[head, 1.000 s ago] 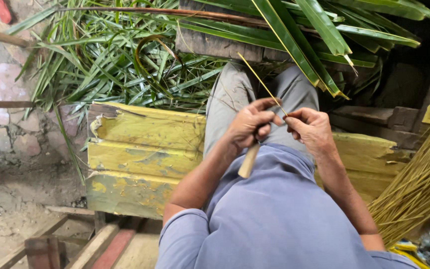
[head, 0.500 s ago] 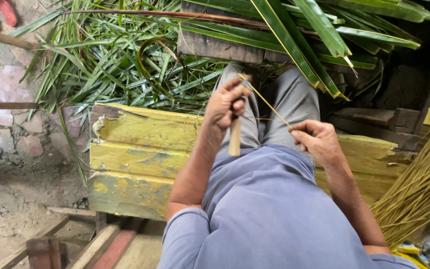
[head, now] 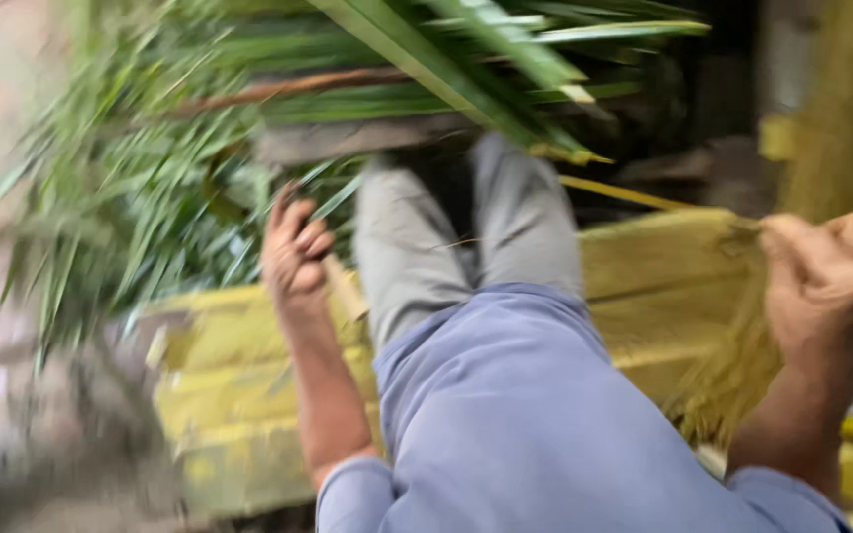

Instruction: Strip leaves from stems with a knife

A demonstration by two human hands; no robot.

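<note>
Here, left hand (head: 295, 259) closed on pale stick (head: 348, 288) beside palm leaves (head: 150, 197); right hand (head: 826, 281) closed, contents obscured by blur, above yellow bench (head: 239, 395).

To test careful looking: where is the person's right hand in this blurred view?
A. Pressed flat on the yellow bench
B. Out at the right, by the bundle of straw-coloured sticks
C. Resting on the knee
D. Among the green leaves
B: the right hand is closed, out beside the bundle of straw-coloured sticks, clear of the grey trousers.
</note>
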